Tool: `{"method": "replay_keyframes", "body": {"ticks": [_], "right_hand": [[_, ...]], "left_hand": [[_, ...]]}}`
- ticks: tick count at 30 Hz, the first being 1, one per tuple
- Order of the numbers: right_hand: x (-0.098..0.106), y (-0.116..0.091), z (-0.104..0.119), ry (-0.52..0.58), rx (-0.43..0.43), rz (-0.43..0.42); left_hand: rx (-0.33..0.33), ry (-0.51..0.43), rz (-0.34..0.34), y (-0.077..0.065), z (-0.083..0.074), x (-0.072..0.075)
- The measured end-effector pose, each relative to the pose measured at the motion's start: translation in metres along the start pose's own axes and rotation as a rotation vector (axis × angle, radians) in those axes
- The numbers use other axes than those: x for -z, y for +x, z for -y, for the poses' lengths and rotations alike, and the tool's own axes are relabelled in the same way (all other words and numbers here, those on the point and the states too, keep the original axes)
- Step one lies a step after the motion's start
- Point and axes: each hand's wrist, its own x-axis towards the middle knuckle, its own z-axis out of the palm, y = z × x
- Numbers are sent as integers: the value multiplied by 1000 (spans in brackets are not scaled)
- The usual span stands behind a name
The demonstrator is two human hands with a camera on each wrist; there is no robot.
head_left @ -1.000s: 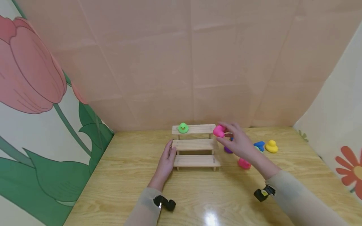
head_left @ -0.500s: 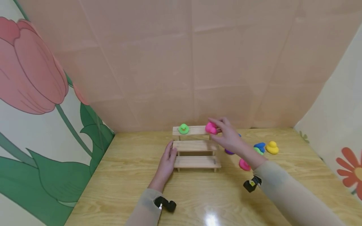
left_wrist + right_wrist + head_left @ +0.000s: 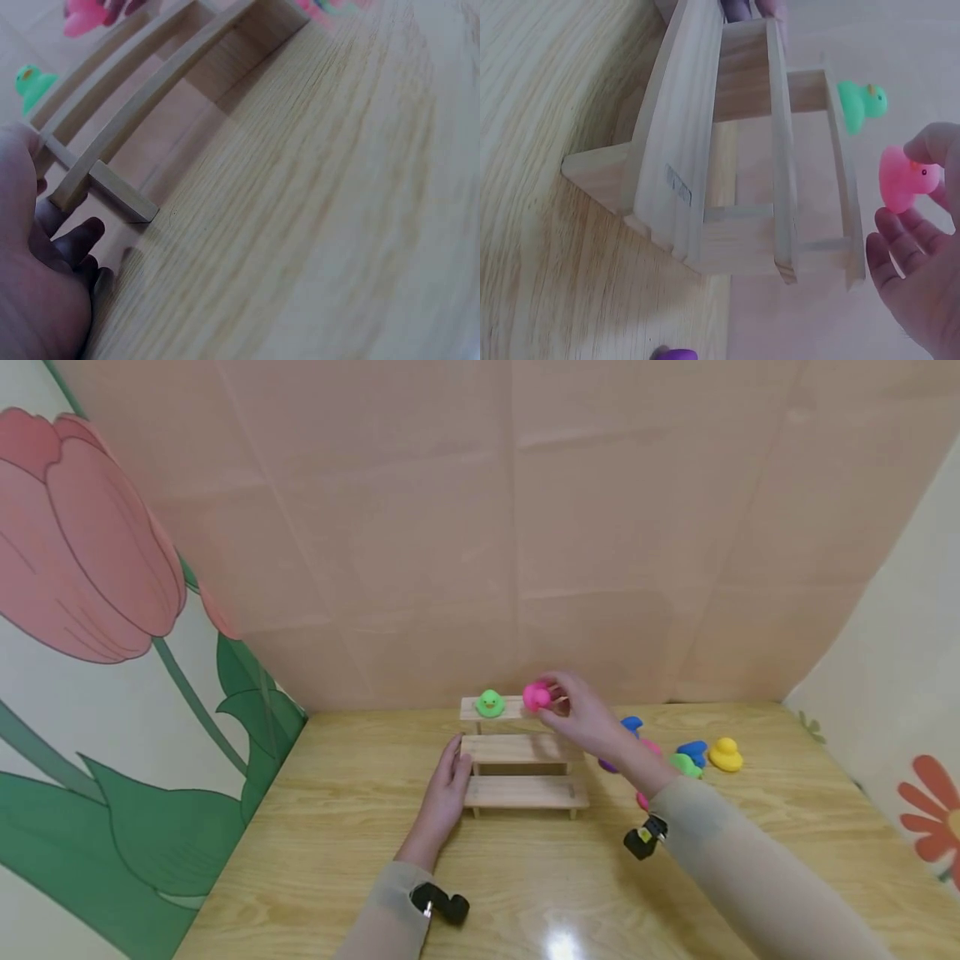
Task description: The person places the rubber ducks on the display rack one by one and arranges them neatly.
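A three-tier wooden shelf stand (image 3: 525, 791) stands on the table. A green rubber duck (image 3: 491, 703) sits at the left of its top tier, facing me. My left hand (image 3: 444, 789) grips the stand's left end, its thumb on a tier end and fingers lower down in the left wrist view. My right hand (image 3: 585, 718) pinches a pink rubber duck (image 3: 536, 696) between thumb and fingertips at the top tier's right part. In the right wrist view the pink duck (image 3: 900, 180) appears slightly apart from the top tier, beside the green duck (image 3: 859, 103).
Right of the stand lie several more ducks on the wooden table (image 3: 337, 835): a yellow duck (image 3: 725, 755), a blue one (image 3: 692, 752), a green one (image 3: 686, 765), and pink and purple ones partly hidden by my right arm. A fabric backdrop (image 3: 420, 568) rises behind.
My right hand has carried the pink duck leftward, from the top tier's right end to nearer the green duck. My left hand stays on the stand.
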Motion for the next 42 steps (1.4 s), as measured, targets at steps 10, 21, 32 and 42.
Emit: {"method": "replay_keyframes", "body": {"ticks": [10, 21, 32, 42], "right_hand": [[-10, 10, -6, 15, -5, 48], [-16, 14, -9, 5, -64, 77], [-19, 16, -8, -19, -70, 100], [-22, 15, -10, -96, -72, 78]], "left_hand": [[15, 5, -4, -1, 0, -1], [7, 6, -11, -1, 0, -2], [7, 10, -11, 2, -1, 0], [4, -1, -3, 3, 3, 0]]}}
